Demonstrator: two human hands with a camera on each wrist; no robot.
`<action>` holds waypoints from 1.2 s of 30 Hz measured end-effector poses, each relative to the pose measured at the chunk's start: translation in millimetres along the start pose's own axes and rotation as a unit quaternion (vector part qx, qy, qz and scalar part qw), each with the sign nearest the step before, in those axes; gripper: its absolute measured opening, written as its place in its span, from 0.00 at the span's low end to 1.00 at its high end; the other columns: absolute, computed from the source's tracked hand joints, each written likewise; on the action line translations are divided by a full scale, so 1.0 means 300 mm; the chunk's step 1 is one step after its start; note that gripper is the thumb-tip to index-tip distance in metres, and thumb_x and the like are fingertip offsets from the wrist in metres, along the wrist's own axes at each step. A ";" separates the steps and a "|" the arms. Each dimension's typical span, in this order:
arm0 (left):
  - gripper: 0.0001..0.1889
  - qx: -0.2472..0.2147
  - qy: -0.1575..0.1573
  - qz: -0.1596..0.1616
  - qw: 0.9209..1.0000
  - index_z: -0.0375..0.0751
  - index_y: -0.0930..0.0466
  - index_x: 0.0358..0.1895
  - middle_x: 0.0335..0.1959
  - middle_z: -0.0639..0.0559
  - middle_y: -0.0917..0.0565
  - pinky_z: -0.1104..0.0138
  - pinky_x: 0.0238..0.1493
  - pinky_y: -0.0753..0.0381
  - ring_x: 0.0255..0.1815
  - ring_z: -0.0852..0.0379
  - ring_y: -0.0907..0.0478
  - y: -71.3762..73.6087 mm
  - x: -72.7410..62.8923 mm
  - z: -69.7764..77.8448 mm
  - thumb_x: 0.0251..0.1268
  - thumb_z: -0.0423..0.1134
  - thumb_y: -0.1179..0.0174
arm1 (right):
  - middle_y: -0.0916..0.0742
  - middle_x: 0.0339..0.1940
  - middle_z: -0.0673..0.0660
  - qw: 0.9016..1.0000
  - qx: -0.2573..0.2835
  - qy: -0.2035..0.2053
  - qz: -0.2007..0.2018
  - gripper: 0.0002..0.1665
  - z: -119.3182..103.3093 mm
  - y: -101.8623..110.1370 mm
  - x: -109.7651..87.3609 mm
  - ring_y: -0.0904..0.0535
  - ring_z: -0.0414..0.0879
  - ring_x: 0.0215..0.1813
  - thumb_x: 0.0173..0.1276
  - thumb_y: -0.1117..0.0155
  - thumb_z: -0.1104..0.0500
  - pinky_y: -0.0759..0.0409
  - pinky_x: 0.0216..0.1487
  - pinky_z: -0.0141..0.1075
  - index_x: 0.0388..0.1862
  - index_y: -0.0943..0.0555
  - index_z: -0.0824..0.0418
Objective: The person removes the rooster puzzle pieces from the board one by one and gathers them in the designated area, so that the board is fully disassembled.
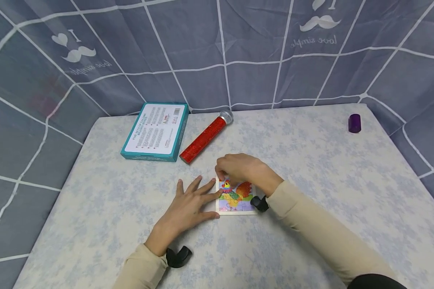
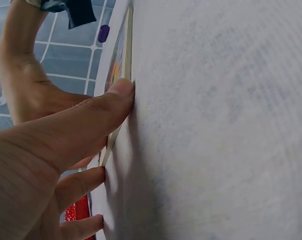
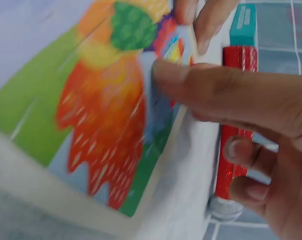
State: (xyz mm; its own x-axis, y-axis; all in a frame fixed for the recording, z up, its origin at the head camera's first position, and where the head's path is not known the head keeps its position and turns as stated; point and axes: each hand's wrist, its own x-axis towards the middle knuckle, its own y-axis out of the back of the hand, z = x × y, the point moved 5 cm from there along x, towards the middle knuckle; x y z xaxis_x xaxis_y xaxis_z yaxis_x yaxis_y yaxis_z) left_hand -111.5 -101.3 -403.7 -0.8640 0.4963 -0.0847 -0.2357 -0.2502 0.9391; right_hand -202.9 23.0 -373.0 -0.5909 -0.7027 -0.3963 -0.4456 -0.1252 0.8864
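Observation:
A small jigsaw puzzle [image 1: 236, 205] in a pale frame lies on the table, its picture a colourful hen with a red-orange tail. The left hand [image 1: 190, 204] has its fingers spread along the frame's left side. In the left wrist view its thumb [image 2: 122, 89] touches the frame's edge. Over the top of the puzzle is the right hand [image 1: 243, 170]. In the right wrist view, the tip of its thumb [image 3: 173, 77] presses on the picture near the hen's head, while other fingers are loosely bent beyond the frame. The right hand covers part of the upper pieces.
A red glittery microphone [image 1: 206, 138] lies behind the hands. Left of it is a teal box [image 1: 155, 130] with a white printed label. A small purple cylinder [image 1: 354, 123] stands at the far right. A grey gridded curtain [image 1: 253, 80] closes off the table's back.

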 end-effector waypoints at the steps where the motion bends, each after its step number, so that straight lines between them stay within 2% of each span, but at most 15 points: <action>1: 0.34 0.000 0.002 0.000 1.000 0.57 0.24 0.67 0.74 0.51 0.35 0.25 0.63 0.59 0.76 0.36 0.48 0.000 -0.001 -0.002 0.55 0.60 0.32 | 0.19 0.41 0.46 1.000 0.001 0.002 0.004 0.18 0.001 -0.002 -0.002 0.27 0.42 0.42 0.52 0.20 0.63 0.24 0.43 0.37 0.39 0.17 0.50; 4: 0.34 -0.003 0.003 0.001 1.000 0.57 0.25 0.67 0.74 0.51 0.36 0.25 0.63 0.59 0.76 0.36 0.48 0.000 -0.002 -0.004 0.55 0.59 0.31 | 0.17 0.47 0.46 1.000 -0.020 0.007 0.021 0.22 -0.008 0.000 -0.009 0.25 0.43 0.47 0.54 0.21 0.63 0.23 0.47 0.39 0.46 0.17 0.48; 8: 0.34 -0.013 -0.003 0.000 1.000 0.57 0.25 0.67 0.75 0.51 0.36 0.25 0.62 0.60 0.76 0.36 0.49 0.001 0.001 0.002 0.56 0.59 0.32 | 0.15 0.44 0.48 0.997 -0.065 0.017 0.044 0.17 -0.028 0.003 -0.023 0.23 0.45 0.47 0.56 0.24 0.65 0.22 0.45 0.39 0.44 0.14 0.50; 16: 0.33 -0.003 -0.001 -0.011 1.000 0.58 0.26 0.68 0.75 0.50 0.37 0.23 0.60 0.55 0.77 0.35 0.49 -0.002 0.004 0.005 0.57 0.59 0.33 | 0.15 0.41 0.48 0.997 -0.054 0.013 0.055 0.19 -0.028 -0.004 -0.039 0.23 0.44 0.45 0.56 0.23 0.64 0.22 0.44 0.39 0.47 0.14 0.52; 22: 0.32 0.018 -0.007 -0.009 1.000 0.59 0.26 0.67 0.75 0.48 0.37 0.23 0.59 0.53 0.76 0.33 0.48 0.003 0.003 0.007 0.59 0.59 0.35 | 0.15 0.40 0.46 0.994 -0.089 0.016 0.058 0.19 -0.038 -0.006 -0.042 0.23 0.44 0.42 0.59 0.26 0.64 0.22 0.41 0.37 0.49 0.15 0.51; 27: 0.31 0.021 -0.007 -0.012 1.000 0.59 0.26 0.68 0.75 0.48 0.38 0.23 0.58 0.53 0.76 0.33 0.49 0.002 0.005 0.013 0.60 0.60 0.37 | 0.16 0.40 0.47 0.994 -0.103 0.012 0.046 0.19 -0.042 -0.002 -0.033 0.23 0.44 0.42 0.56 0.26 0.65 0.22 0.40 0.38 0.46 0.16 0.52; 32: 0.31 0.018 -0.009 -0.013 1.000 0.60 0.26 0.68 0.75 0.49 0.38 0.22 0.58 0.53 0.76 0.34 0.49 -0.003 0.007 0.017 0.61 0.60 0.37 | 0.21 0.38 0.46 0.997 -0.078 0.013 0.015 0.18 -0.022 -0.007 -0.024 0.26 0.44 0.43 0.50 0.20 0.64 0.23 0.39 0.38 0.37 0.18 0.51; 36: 0.31 0.014 -0.004 -0.009 1.000 0.59 0.25 0.67 0.75 0.48 0.36 0.23 0.58 0.53 0.76 0.33 0.48 0.002 0.006 0.013 0.59 0.59 0.36 | 0.22 0.41 0.45 0.998 -0.065 0.022 0.015 0.21 -0.009 -0.011 -0.028 0.26 0.43 0.46 0.51 0.20 0.61 0.23 0.43 0.38 0.42 0.18 0.49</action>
State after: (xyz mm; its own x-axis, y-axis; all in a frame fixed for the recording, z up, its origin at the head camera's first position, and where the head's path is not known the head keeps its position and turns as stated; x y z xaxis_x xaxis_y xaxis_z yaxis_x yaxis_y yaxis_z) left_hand -111.3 -97.3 -402.0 -0.8559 0.5074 -0.1000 -0.2396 -0.2177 0.9462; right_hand -194.6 27.4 -371.8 -0.5713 -0.7374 -0.3604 -0.3351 -0.1913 0.9225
